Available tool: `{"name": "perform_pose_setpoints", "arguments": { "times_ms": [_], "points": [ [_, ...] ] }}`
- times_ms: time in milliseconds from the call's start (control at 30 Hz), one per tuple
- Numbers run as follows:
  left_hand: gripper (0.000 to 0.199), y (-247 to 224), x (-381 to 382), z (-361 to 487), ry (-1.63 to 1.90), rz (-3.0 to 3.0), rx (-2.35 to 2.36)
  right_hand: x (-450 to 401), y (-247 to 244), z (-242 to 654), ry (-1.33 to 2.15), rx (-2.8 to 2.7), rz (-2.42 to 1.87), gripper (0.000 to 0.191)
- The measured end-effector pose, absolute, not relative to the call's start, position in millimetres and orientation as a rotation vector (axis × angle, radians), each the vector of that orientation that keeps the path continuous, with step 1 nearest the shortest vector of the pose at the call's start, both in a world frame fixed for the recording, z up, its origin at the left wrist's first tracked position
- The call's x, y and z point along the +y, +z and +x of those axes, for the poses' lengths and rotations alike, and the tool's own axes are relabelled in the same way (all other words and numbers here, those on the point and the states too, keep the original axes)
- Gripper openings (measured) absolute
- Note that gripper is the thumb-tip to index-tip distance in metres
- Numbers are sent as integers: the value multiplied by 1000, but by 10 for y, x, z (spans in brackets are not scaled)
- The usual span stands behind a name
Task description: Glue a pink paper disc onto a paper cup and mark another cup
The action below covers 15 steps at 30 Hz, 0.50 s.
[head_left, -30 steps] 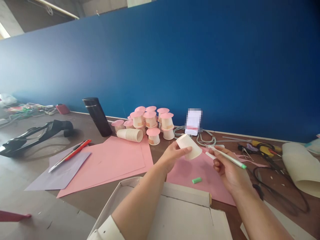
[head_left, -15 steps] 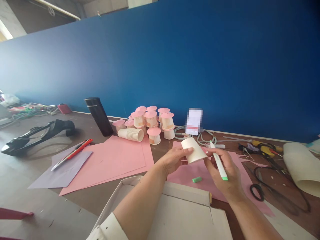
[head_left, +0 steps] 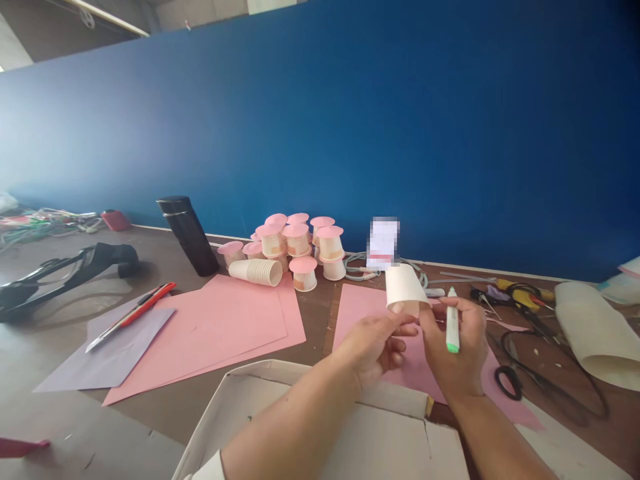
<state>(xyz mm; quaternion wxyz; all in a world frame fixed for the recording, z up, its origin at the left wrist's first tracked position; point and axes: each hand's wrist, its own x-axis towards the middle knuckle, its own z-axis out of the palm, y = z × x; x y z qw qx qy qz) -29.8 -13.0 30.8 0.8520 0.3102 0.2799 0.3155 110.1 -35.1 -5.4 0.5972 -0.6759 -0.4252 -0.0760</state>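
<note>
A plain white paper cup (head_left: 404, 283) is held upside down and tilted, its wide mouth toward me. My right hand (head_left: 457, 353) pinches the cup's rim and also grips an uncapped white marker (head_left: 453, 320) with a green end, tip pointing up. My left hand (head_left: 373, 343) is closed, with thumb and forefinger at the near edge of the rim; how firmly they grip cannot be seen. Beneath both hands lies a pink paper sheet (head_left: 353, 313). Beyond to the left stand several stacked cups with pink paper discs on top (head_left: 303, 273), beside a nested row of paper cups (head_left: 255, 272).
Pink sheets (head_left: 215, 327) and a lilac sheet (head_left: 120, 353) carry a red utility knife (head_left: 135, 313). A black flask (head_left: 187, 233) stands behind them. A white box lid (head_left: 260, 387) lies nearest me. Cables and black-handled scissors (head_left: 509, 382) lie right, near a cream roll (head_left: 595, 333).
The cup has shifted right and turned, so its mouth faces me more. My left hand has slid from the cup's side down to its rim. The green cap is now hidden.
</note>
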Motion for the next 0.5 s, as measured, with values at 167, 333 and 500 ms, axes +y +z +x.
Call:
{"name": "perform_pose_setpoints", "arguments": {
  "times_ms": [167, 333, 500],
  "points": [
    [22, 275, -100, -262, 815, 241, 403, -348, -73, 1013, -122, -1125, -1531, 32],
    [10, 233, 11, -282, 910, 144, 391, -335, -66, 974, -216, -1328, -1490, 22],
    [19, 177, 67, -240, 920, 58, 407, -313, -108, 990, -341, -1491, -1388, 17]
  ]
}}
